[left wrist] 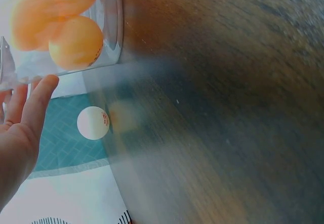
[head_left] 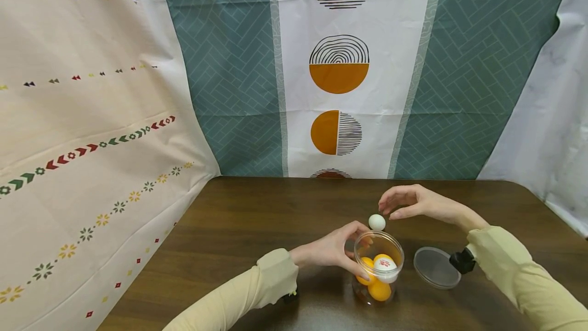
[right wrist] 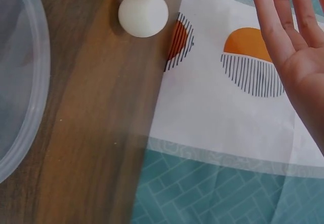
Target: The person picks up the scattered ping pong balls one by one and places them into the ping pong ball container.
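Table: one dark wooden top is being used.
Jar: one clear plastic jar is being gripped at its rim by the left hand.
Lid: one is lying just right of the jar.
Balls: three orange and one white are sitting inside; one white ball is seen just behind the jar.
Right hand: fingers are being held loosely spread above that ball, gripping nothing.

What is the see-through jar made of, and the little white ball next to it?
The jar looks like clear, glossy plastic: the orange balls show straight through its thin wall, and its rim catches the light. It might be glass, but the thin wall suggests plastic. The white ball looks like smooth, matte plastic, like a ping-pong ball, with a small red print seen from the left wrist.
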The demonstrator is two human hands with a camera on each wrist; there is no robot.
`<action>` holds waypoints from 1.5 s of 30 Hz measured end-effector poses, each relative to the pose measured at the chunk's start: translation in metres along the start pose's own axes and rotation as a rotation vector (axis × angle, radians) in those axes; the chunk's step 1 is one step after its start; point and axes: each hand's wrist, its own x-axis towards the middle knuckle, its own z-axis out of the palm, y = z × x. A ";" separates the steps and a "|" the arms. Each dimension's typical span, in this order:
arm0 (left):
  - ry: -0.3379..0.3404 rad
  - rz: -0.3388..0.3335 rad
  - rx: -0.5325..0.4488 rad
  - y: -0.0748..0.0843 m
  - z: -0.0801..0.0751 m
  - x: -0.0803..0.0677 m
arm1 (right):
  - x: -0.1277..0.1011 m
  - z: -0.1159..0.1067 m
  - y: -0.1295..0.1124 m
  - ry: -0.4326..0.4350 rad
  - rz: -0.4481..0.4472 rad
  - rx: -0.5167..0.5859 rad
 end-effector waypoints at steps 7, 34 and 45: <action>0.002 -0.007 0.002 -0.001 -0.001 0.000 | 0.000 0.000 0.008 0.050 0.060 -0.032; 0.002 -0.003 0.011 0.001 -0.001 -0.001 | 0.004 0.000 0.034 0.226 0.154 -0.114; -0.002 -0.010 0.008 0.000 -0.001 0.000 | 0.007 0.003 0.043 0.242 0.162 -0.111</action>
